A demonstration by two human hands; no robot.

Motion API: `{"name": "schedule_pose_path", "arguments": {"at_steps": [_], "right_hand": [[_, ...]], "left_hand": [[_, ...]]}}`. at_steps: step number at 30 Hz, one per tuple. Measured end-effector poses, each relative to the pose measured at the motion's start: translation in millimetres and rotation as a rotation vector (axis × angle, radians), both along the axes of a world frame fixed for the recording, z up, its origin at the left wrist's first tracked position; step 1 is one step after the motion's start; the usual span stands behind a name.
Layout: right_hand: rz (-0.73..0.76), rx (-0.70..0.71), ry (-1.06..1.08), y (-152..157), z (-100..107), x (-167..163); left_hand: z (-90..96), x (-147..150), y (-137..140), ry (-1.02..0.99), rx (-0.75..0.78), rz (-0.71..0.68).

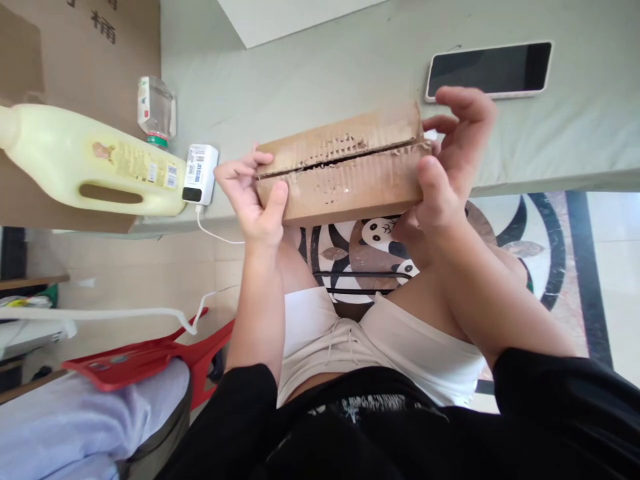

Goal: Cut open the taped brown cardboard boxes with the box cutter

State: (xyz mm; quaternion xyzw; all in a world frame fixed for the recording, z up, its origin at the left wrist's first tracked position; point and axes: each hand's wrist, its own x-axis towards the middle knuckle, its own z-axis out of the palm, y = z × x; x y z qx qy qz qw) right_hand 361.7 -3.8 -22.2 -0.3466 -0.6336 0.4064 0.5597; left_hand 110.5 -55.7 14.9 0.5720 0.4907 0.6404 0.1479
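Observation:
A long brown cardboard box [350, 193] is held up in front of me at the table's near edge. Its top flaps meet along a dark, narrow gap with torn, ragged edges. My left hand [255, 193] grips the left end, thumb on the near flap and fingers at the far side. At the other end is my right hand [453, 160], its thumb pressed on the near corner. The right index finger is raised off the cardboard, and the other fingers curl by the end face. What lies inside the box is hidden.
A smartphone [490, 70] lies at the back right of the cloth-covered table [310, 80]. On the left are a yellow jug [65, 153], a clear bottle [159, 110] and a white power bank [201, 175] with a cable. A large carton [125, 60] stands behind them; a red chair [140, 360] is lower left.

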Motion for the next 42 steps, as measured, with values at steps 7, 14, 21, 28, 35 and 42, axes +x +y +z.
{"name": "schedule_pose_path", "arguments": {"at_steps": [7, 14, 21, 28, 35, 42], "right_hand": [[-0.048, 0.075, 0.118, 8, 5, -7], [0.233, -0.233, 0.033, 13, -19, -22], [0.470, 0.014, 0.020, -8, -16, -45], [0.287, 0.159, -0.056, -6, -3, -33], [0.187, 0.155, -0.001, -7, 1, -32], [0.249, 0.122, 0.017, -9, 6, -33]], "left_hand": [[0.0, -31, 4, 0.011, -0.263, -0.008], [-13.8, -63, -15, -0.335, -0.274, 0.171], [-15.9, -32, -28, -0.452, -0.473, 0.099], [-33.3, -3, -37, -0.369, -0.796, 0.075], [-28.7, -3, -37, -0.176, -0.939, 0.068], [-10.1, 3, -16, 0.396, -0.031, 0.069]]}}
